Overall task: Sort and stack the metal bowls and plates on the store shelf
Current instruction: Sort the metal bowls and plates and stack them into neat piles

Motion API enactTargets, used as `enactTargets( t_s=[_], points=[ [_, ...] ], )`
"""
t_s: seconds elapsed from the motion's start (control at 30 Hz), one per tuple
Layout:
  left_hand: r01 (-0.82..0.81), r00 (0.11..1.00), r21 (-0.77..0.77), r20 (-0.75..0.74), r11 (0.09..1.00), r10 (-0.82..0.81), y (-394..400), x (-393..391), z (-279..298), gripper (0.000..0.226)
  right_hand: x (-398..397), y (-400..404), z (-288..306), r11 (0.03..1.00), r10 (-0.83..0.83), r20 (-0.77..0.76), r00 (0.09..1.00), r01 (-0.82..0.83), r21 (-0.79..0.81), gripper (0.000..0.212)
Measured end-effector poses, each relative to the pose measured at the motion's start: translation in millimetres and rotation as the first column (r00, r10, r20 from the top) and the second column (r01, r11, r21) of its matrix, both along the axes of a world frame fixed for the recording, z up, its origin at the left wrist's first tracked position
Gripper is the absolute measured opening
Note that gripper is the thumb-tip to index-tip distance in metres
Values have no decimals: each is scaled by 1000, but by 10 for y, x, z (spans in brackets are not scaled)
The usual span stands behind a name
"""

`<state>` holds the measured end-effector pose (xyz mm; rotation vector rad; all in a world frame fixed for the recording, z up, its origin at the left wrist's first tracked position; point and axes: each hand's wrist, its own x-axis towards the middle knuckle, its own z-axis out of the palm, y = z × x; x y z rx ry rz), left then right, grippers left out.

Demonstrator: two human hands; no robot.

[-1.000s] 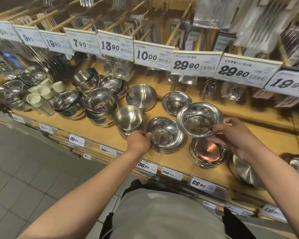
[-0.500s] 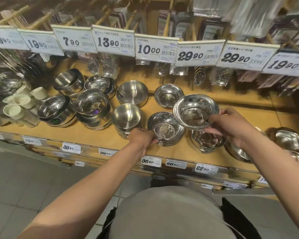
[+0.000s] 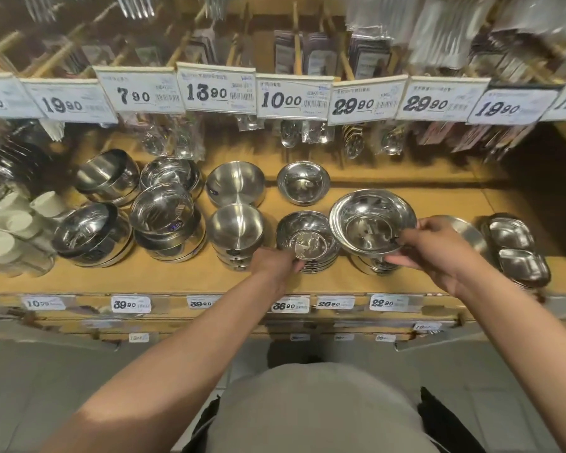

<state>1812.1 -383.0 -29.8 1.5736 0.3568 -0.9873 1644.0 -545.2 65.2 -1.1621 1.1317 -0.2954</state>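
Observation:
My right hand (image 3: 435,248) grips a wide-rimmed steel bowl (image 3: 371,223) by its near rim, holding it above a stack of similar bowls (image 3: 373,268) on the wooden shelf (image 3: 177,279). My left hand (image 3: 273,263) holds the front edge of a neighbouring stack of shallow steel bowls (image 3: 307,241). A single small bowl (image 3: 303,183) sits behind that stack. Matte steel bowls (image 3: 236,228) stand stacked to the left.
Further left are stacks of shiny deep bowls (image 3: 164,220) and white cups (image 3: 12,223). Divided steel dishes (image 3: 517,250) and a flat plate (image 3: 468,233) lie at the right. Price tags (image 3: 291,96) and packaged cutlery hang above the shelf.
The camera view has tilted down and shifted. My right hand keeps the bowl raised over the right stack, a little lower; my left hand stays on the shallow stack's front edge.

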Motion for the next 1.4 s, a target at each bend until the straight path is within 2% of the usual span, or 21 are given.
enactTargets(
  t_s=[0.13,0.3,0.43,0.67,0.93,1.17,1.3,1.4],
  points=[
    [50,999,26,9,998,-50,19,5,11,25,-4,31,-20,1000,-10,-6,1000,10,2,28],
    [54,998,41,38,998,-56,15,-17,33,17,62,58,-40,1000,11,-11,1000,-11,22,42],
    [26,998,32,56,999,-28,-10,-39,52,21,140,53,-35,999,18,12,1000,-18,38,31],
    [17,995,59,99,998,-22,-4,-57,48,30,245,43,-62,996,74,13,997,-75,39,29],
    [-40,991,77,128,996,30,12,-109,128,15,384,70,-133,987,123,12,992,-123,105,33],
    [114,921,178,349,977,-171,128,-146,343,21,513,103,-195,970,120,53,991,-128,206,37],
    [161,919,88,349,983,-182,-15,-1,638,34,605,174,-157,968,81,106,991,-104,230,32],
    [162,902,131,383,978,-200,-88,103,723,27,637,194,-145,959,139,124,982,-165,229,32]
  ],
)
